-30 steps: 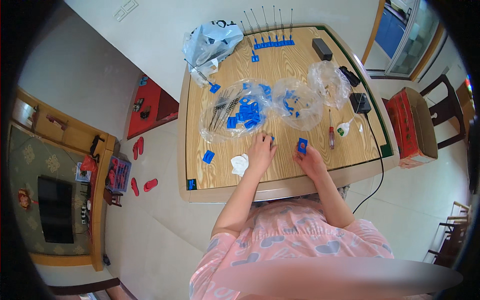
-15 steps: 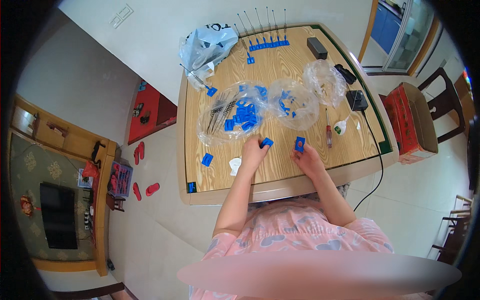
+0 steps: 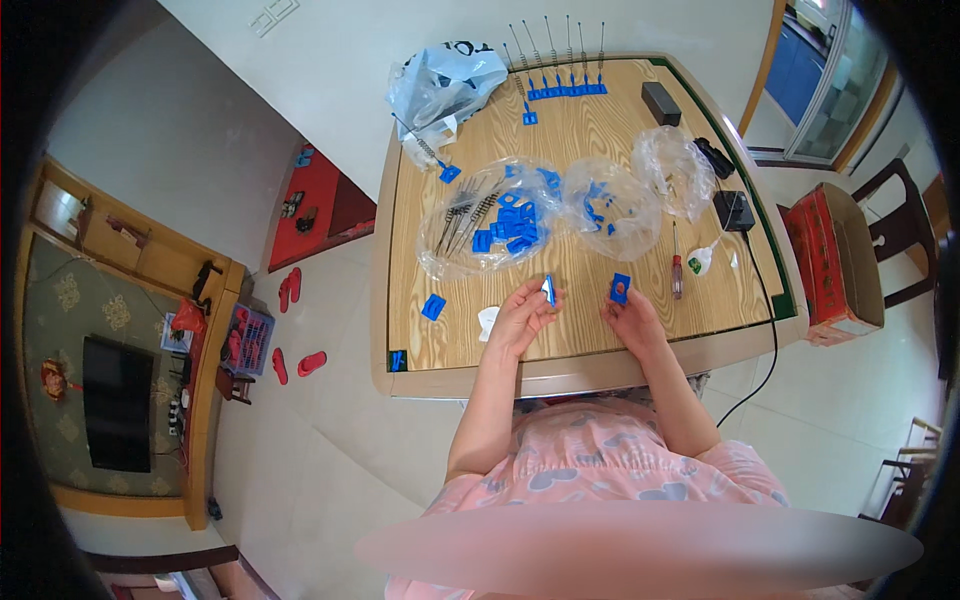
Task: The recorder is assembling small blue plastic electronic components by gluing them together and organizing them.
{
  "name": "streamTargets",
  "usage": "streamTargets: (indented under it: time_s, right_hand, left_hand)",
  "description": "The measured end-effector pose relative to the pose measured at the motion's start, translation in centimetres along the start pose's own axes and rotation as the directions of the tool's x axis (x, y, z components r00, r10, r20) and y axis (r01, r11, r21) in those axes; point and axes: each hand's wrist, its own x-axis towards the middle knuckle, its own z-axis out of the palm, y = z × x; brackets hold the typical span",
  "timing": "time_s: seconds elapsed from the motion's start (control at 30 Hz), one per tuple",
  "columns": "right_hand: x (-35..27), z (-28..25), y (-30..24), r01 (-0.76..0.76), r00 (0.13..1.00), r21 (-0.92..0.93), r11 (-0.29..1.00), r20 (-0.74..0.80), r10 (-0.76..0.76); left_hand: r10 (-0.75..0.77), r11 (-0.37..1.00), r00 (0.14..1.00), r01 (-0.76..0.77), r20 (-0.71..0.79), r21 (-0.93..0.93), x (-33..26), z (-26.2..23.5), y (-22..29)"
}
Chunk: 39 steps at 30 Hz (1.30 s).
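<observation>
My left hand (image 3: pixel 522 320) pinches a small blue plastic piece (image 3: pixel 549 290), which stands on edge with a shiny side showing. A little to the right, my right hand (image 3: pixel 638 322) holds a flat blue plate with a hole (image 3: pixel 622 278) upright between thumb and fingers. The two pieces are apart, above the near part of the wooden table (image 3: pixel 560 350). Just beyond the left hand lies a clear bag (image 3: pixel 432 265) with blue plastic pieces (image 3: pixel 515 228) and dark spring rods (image 3: pixel 455 228). Another clear bag (image 3: pixel 635 238), beyond the right hand, has smaller blue parts in it.
At the far edge, spring rods stand in a row of blue bases (image 3: pixel 567 92). A screwdriver (image 3: pixel 678 278), a white spoon-like item (image 3: pixel 702 258), a black adapter (image 3: pixel 734 211) and a dark box (image 3: pixel 661 103) lie right. Left are a plastic bag (image 3: pixel 435 85) and a loose blue piece (image 3: pixel 433 306).
My left hand has turned its blue piece up on edge and opened the grip toward me. The right hand still holds its plate much the same. The whole view has shifted slightly.
</observation>
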Motion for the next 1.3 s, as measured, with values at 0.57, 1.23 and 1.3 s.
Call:
streamTargets:
  time_s: [0.57, 1.23, 1.3]
  right_hand:
    - [0.0, -0.4, 0.0, -0.004, 0.999, 0.008, 1.000, 0.038, 0.003]
    - [-0.1, -0.6, -0.2, 0.001, 0.999, 0.028, 1.000, 0.045, -0.002]
    - [-0.1, -0.3, -0.1, -0.005, 0.998, 0.024, 1.000, 0.062, 0.004]
  left_hand:
    - [-0.013, 0.987, 0.999, 0.006, -0.048, -0.158, -0.5, -0.1, 0.5]
    - [0.441, -0.282, 0.842, -0.198, 0.310, 0.939, -0.9, 2.0, 0.4]
    - [0.547, -0.139, 0.810, -0.163, 0.213, 0.977, -1.0, 1.8, 0.4]
